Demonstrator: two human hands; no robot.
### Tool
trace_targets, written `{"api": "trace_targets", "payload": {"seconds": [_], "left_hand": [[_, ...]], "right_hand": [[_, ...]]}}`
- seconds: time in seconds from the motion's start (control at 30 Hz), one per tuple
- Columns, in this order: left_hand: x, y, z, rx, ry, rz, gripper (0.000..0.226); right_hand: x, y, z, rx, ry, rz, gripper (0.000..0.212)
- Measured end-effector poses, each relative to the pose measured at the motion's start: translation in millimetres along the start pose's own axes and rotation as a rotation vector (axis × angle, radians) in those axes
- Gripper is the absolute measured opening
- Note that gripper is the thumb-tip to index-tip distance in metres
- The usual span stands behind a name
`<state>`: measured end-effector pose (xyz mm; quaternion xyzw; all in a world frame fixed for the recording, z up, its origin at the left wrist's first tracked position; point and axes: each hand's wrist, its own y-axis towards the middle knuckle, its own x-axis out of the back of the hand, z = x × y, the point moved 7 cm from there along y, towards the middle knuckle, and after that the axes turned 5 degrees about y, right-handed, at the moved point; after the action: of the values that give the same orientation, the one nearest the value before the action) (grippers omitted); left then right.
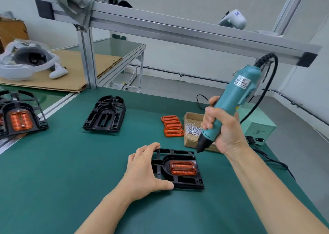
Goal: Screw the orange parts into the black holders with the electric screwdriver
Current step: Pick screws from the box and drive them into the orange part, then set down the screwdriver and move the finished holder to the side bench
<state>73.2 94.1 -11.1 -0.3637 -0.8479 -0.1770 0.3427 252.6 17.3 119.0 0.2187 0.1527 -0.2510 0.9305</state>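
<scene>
A black holder [185,181] lies on the green mat in front of me with an orange part [183,167] seated in it; two screw heads show on the part. My left hand [144,169] grips the holder's left edge between fingers and thumb. My right hand [222,128] grips the teal electric screwdriver [236,98], tilted, its bit tip just above the holder's far right corner. An empty black holder [105,114] lies farther back. A stack of loose orange parts [172,126] sits beside the screw box.
A cardboard box of small screws [193,128] stands right of the orange stack. Finished holders with orange parts [19,118] lie at far left. The screwdriver's power unit [258,128] and cable sit at the right. An aluminium frame post [88,60] rises behind the mat.
</scene>
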Motion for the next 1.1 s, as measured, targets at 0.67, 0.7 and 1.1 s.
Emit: {"api": "trace_targets", "payload": {"seconds": [0.67, 0.7, 1.1], "left_hand": [[2, -3, 0, -0.017, 0.011, -0.079, 0.109], [2, -3, 0, -0.016, 0.011, -0.083, 0.109], [2, -4, 0, -0.016, 0.001, -0.112, 0.109]], "right_hand": [[152, -77, 22, -0.313, -0.234, -0.656, 0.037], [159, -81, 23, -0.359, -0.281, -0.674, 0.038], [202, -110, 17, -0.603, -0.759, -0.584, 0.033]]}}
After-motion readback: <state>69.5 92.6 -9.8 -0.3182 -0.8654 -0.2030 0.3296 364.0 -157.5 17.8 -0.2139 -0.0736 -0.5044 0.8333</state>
